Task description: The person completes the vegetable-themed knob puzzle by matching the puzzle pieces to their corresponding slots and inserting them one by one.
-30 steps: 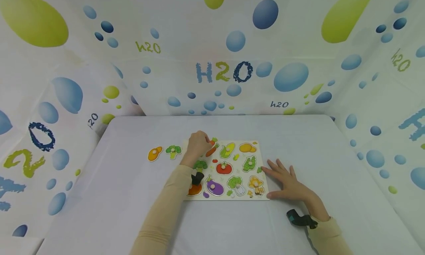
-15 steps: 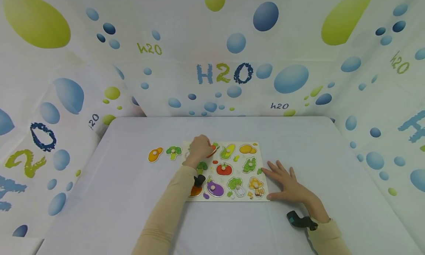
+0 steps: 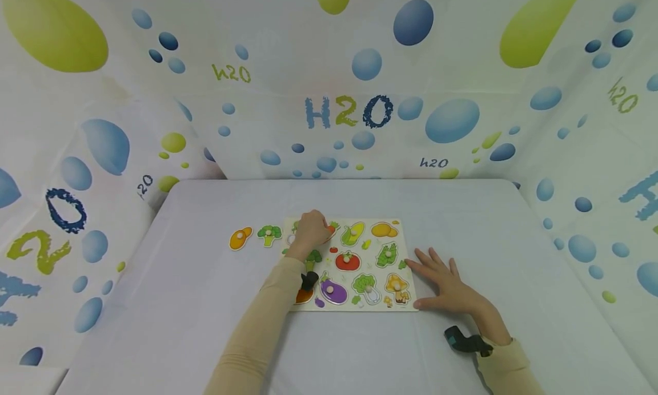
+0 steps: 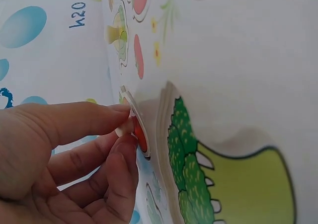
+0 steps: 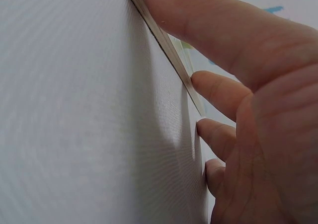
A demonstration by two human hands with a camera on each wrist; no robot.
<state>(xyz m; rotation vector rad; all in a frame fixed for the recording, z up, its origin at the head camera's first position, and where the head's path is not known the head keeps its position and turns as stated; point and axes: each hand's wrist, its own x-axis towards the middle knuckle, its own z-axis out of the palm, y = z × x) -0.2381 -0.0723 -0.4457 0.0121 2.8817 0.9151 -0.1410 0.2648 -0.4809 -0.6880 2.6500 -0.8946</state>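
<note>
My left hand [image 3: 311,234] pinches the knob of a carrot puzzle piece [image 4: 141,136] between thumb and fingers, at the back of a vegetable peg puzzle board [image 3: 367,298]. In the head view the hand covers most of the carrot; whether it lies fully flush in the board cannot be told. Beside it on the board is the broccoli picture [image 4: 186,169]. My right hand [image 3: 444,283] spreads its fingers at the board's right edge, with the thumb touching the near right corner [image 5: 141,3].
Left of the board, a potato piece [image 3: 239,238] and a broccoli piece [image 3: 269,235] lie on the white table [image 3: 205,303]. Tomato [image 3: 347,262], eggplant [image 3: 333,291], corn [image 3: 352,234] and mushroom [image 3: 397,287] pieces with knobs sit on the board. A printed cloth wall [image 3: 267,132] rises behind.
My left hand has shifted slightly right and toward me, and the carrot piece, tilted half a second ago, now lies flatter against the board. The right hand stays in place.
</note>
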